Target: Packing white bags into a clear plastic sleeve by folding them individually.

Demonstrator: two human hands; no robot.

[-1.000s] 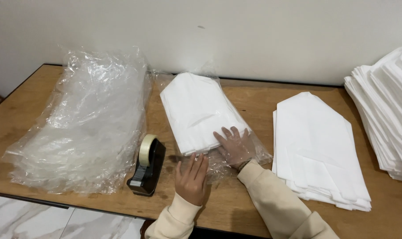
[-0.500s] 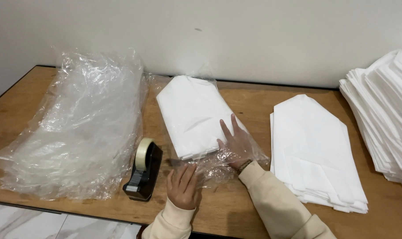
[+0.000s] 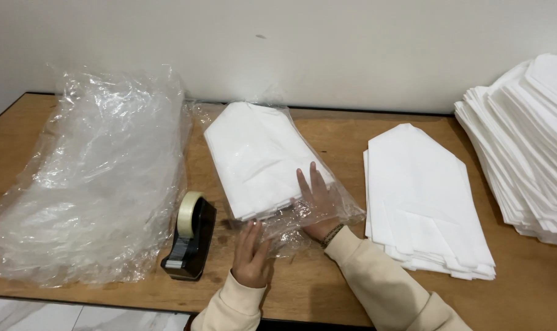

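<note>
two hands press flat on a clear plastic bag (image 3: pixel 327 211) holding a folded white cloth (image 3: pixel 260 156) on the wooden worktop (image 3: pixel 536 270). the left hand (image 3: pixel 252 254) lies palm down, fingers (image 3: pixel 249 233) straight and spread, on the bag's loose open end. the right hand (image 3: pixel 318 196) rests open on the cloth's near corner through the plastic. just left of the left fingers stands a black tape dispenser (image 3: pixel 189 239); beyond it lies a heap of empty bags (image 3: pixel 94 184). right of the right fingers sit two stacks of white cloths (image 3: pixel 422 196).
</note>
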